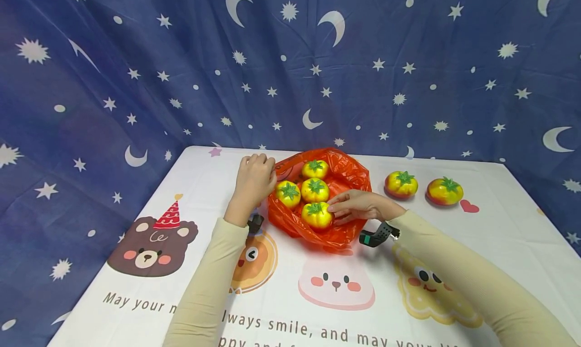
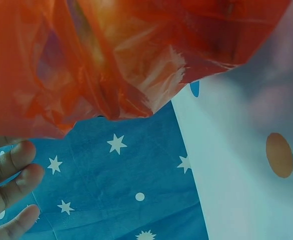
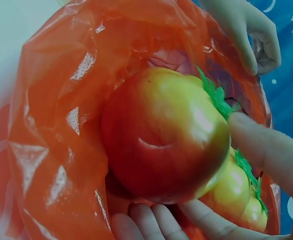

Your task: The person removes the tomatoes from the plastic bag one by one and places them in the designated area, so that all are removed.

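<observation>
A red plastic bag [image 1: 349,168] lies spread with its mouth up near the table's back edge. My left hand [image 1: 256,179] pinches its left rim between thumb and finger; in the left wrist view the other fingers [image 2: 16,180] show beside the bag. My right hand [image 1: 358,205] reaches over the right rim and holds a yellow-red tomato [image 1: 315,218] with a green leafy top, thumb on one side and fingers beneath in the right wrist view. Three similar tomatoes sit in the bag: one at the back [image 1: 315,169], one at left [image 1: 287,194] and one in the middle [image 1: 316,188].
Two more tomatoes lie on the table right of the bag, one nearer [image 1: 401,185] and one farther off [image 1: 445,191]. The white tablecloth [image 1: 272,332] bears cartoon prints. A blue star-and-moon curtain [image 1: 290,74] hangs behind the table. A black wrist strap [image 1: 381,233] circles my right wrist.
</observation>
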`<state>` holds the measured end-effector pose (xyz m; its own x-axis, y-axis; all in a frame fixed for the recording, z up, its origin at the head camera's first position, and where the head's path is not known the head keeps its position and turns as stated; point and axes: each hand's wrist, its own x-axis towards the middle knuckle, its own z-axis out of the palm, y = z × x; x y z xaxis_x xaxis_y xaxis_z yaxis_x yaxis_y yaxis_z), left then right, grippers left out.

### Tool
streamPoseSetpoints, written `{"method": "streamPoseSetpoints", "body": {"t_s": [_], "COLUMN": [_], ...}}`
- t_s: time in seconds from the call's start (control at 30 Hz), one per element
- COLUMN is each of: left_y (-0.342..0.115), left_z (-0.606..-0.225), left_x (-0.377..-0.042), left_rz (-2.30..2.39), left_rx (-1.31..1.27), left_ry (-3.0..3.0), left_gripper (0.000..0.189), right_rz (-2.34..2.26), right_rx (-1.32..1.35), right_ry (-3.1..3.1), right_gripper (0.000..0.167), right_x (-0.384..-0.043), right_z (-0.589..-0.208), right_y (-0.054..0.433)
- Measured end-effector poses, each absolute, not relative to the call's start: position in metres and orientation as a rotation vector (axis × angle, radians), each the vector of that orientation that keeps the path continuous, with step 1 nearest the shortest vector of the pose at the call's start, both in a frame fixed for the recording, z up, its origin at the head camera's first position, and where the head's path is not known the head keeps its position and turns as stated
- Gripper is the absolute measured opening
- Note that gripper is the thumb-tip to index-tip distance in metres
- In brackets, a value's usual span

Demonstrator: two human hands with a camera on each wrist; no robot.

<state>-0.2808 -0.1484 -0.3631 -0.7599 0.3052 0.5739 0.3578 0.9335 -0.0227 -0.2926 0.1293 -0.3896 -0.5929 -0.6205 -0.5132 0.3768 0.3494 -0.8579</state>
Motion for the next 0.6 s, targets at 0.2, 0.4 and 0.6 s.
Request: {"method": "streamPoseSetpoints", "body": {"t_s": [0.2, 0.4, 0.6], "left_y": [-0.148, -0.148, -0.148], "left_z": [-0.363, -0.364, -0.364], "left_x": [-0.282, -0.282, -0.282], "left_rz": [-0.111, -0.110, -0.119], "left_rx": [-0.469, -0.466, -0.468], "left_ry": [-2.489, -2.492, -2.479], "left_gripper": [0.010, 0.010, 0.009], "right_rz": [-1.354, -1.334, -1.366], "right_rx": [-0.182, -0.155, -0.129], "right_ry": [1.772, 1.792, 1.775], "right_gripper": [0.039, 0.032, 0.014], "right_x": [-0.292, -0.290, -0.289], "right_z": [-0.390, -0.389, -0.388], "right_y": [0.121, 0.116, 0.114]}}
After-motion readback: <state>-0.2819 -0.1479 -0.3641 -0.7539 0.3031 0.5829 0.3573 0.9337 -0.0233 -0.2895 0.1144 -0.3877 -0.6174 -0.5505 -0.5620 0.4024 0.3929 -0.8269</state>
